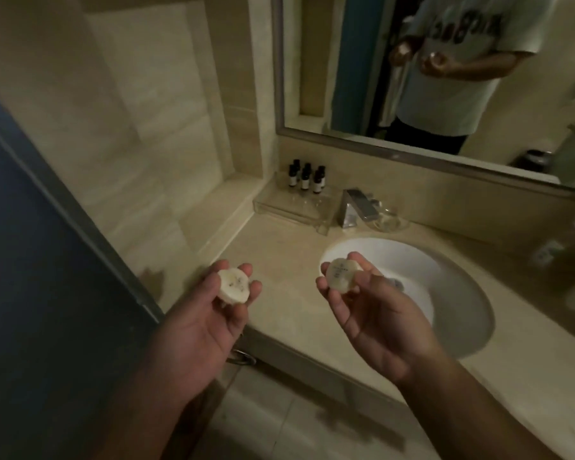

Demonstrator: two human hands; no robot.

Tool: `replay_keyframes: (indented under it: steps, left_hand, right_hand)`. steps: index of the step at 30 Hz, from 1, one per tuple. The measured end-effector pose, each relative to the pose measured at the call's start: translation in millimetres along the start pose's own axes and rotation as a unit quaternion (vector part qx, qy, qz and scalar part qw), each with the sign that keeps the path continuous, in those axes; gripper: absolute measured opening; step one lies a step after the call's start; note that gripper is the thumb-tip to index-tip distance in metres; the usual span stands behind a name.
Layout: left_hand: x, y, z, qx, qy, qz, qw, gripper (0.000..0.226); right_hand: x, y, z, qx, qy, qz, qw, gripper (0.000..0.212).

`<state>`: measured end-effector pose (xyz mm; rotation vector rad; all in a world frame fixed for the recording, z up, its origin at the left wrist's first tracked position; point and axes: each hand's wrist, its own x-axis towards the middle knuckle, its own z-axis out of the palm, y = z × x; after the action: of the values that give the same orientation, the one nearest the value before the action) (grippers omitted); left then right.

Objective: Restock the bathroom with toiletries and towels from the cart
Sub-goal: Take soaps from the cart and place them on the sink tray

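Left hand (210,317) palm up, fingertips curled round a round wrapped soap (233,286), over the countertop's (279,254) front left corner. Right hand (375,323) pinches a second soap disc (342,273) above the sink basin's (452,293) left rim. Both flat faces tilt up; round, no long axis.

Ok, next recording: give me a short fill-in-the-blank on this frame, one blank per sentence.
1. The left hand and right hand each hold a round ____ in their fingers.
2. The small dark bottles stand in a clear ____.
3. The faucet stands behind the white ____.

Missing words: soap; tray; sink.
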<state>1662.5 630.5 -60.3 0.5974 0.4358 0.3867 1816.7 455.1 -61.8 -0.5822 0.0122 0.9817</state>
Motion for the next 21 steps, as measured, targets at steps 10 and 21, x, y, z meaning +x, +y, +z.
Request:
replay_keyframes:
  steps: [10, 21]
  left_hand:
    - [94, 10, -11, 0.000, 0.011, 0.003, 1.000, 0.069]
    - [302, 1, -42, -0.024, 0.004, -0.174, 0.985, 0.088]
  right_hand:
    - [106, -36, -9, 0.005, 0.012, 0.031, 0.999, 0.059]
    - [180, -74, -27, -0.044, 0.126, -0.078, 0.988, 0.082]
